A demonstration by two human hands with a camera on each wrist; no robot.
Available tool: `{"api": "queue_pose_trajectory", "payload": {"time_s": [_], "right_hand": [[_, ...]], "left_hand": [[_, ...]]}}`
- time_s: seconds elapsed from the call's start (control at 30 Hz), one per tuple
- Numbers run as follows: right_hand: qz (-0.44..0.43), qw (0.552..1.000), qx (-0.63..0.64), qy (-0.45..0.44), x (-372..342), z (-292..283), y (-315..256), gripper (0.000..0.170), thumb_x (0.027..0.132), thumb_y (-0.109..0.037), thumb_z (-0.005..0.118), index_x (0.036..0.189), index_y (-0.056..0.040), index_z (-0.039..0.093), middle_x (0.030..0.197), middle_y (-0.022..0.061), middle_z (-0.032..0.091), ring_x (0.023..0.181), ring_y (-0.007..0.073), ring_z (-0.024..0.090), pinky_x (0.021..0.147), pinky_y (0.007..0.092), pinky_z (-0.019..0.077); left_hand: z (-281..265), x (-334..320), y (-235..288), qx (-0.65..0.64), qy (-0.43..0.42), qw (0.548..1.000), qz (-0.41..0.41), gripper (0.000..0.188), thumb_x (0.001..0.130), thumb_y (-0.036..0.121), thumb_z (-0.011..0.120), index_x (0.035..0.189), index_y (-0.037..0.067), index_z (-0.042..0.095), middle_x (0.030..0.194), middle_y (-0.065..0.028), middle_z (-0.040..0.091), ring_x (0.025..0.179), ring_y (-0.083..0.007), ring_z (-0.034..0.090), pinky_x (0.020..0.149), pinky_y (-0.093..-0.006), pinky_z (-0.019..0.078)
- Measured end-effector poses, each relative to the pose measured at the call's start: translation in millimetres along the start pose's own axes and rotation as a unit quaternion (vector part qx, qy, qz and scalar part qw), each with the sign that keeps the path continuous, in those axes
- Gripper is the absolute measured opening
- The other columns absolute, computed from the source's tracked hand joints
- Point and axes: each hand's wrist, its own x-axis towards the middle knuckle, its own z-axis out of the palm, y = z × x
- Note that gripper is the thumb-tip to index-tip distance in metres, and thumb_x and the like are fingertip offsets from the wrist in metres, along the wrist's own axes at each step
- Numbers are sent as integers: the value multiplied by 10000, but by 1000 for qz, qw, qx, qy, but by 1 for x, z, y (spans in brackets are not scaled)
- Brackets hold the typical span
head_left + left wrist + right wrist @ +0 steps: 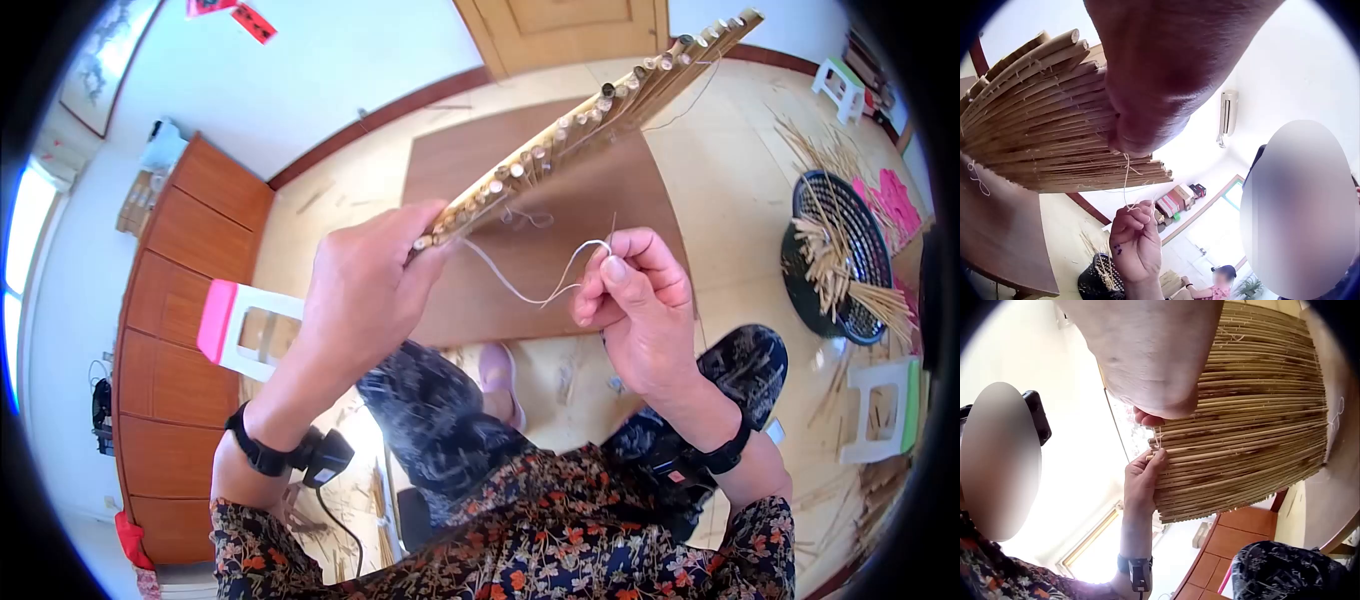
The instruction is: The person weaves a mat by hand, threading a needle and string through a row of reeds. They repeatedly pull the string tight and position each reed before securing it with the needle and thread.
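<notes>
A mat of thin reed stalks [575, 125], tied side by side with thread, stands raised above the table and slants up to the right in the head view. My left hand [362, 275] grips its near end, thumb on one side. A white thread [497, 277] runs from that end in a loose curve to my right hand [643, 305], which pinches a thin needle [614, 222] between thumb and fingers, its tip pointing up. The right wrist view shows the broad face of the mat [1247, 425], with the left thumb [1159, 461] at its edge.
Beneath the mat is a brown table [440, 165]. A dark basket [798, 285] with loose reeds stands at right, near a green-and-white stool [880, 410]. At left are a pink-and-white stool [255, 325] and a wooden cabinet [165, 400]. Another person [1216, 289] sits in the background.
</notes>
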Motion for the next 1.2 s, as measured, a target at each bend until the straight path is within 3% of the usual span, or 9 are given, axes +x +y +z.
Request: {"api": "queue_pose_trajectory", "payload": {"time_s": [0.07,0.17,0.3,0.43,0.5,0.57,0.77,0.87,1.2], "right_hand": [[-17,999,24,-30,16,22,-8,105,971,-99,585,1041,-22,569,871,72,646,734,134,624,672,275,530],[-31,997,51,-57,32,44,-9,112,974,-106,584,1049,-26,564,866,68,641,723,129,612,655,269,521],[-52,991,99,-74,39,68,-7,112,976,-105,571,1049,-21,562,844,68,629,700,123,601,636,254,506],[-59,989,115,-69,36,74,-6,105,972,-88,559,1044,-12,563,782,63,610,649,121,588,614,239,493],[-63,995,53,-50,38,78,-8,88,987,-88,498,1050,-47,543,763,52,544,613,136,533,560,263,472],[-80,996,-11,-29,43,75,-3,106,963,-106,588,1002,-8,595,745,24,601,630,86,573,602,212,468],[-55,998,14,-25,51,69,12,99,955,-114,604,972,-16,605,744,14,609,638,69,567,609,206,455],[-60,997,25,-36,52,73,8,89,953,-108,600,957,-19,605,729,12,604,639,68,568,606,204,450],[-55,997,3,-60,51,88,-3,78,930,-96,607,935,-18,609,688,-3,589,601,60,551,579,197,435]], "left_hand": [[-33,5,13,-15,-22,999,-30,301,836,108,719,1096,-38,676,776,-189,688,578,-152,616,564,-276,480],[-63,6,19,-1,-33,998,-46,299,835,104,720,1092,-42,677,757,-182,679,581,-123,591,556,-265,465],[-92,12,12,-17,-93,993,-70,344,892,93,640,1208,-40,613,871,-180,690,677,-89,586,630,-248,464],[-85,11,7,-22,-108,994,-1,333,917,99,599,1220,-39,599,841,-154,664,651,-157,580,649,-288,473],[-87,12,16,-7,-131,991,-18,313,926,105,588,1202,-42,604,808,-178,650,668,-200,636,636,-325,483],[-88,15,20,56,-121,991,-30,253,939,159,602,1140,7,620,777,-198,655,673,-317,649,609,-365,499],[-81,20,7,212,-58,975,-30,205,950,119,568,1105,4,636,775,-201,630,641,-312,620,602,-329,477],[-78,26,-2,184,-6,983,16,175,949,212,580,1007,58,641,667,-161,614,615,-349,619,567,-414,479],[-101,55,1,136,-26,989,-51,209,937,210,576,929,33,686,679,-183,608,629,-348,619,605,-394,485]]}}
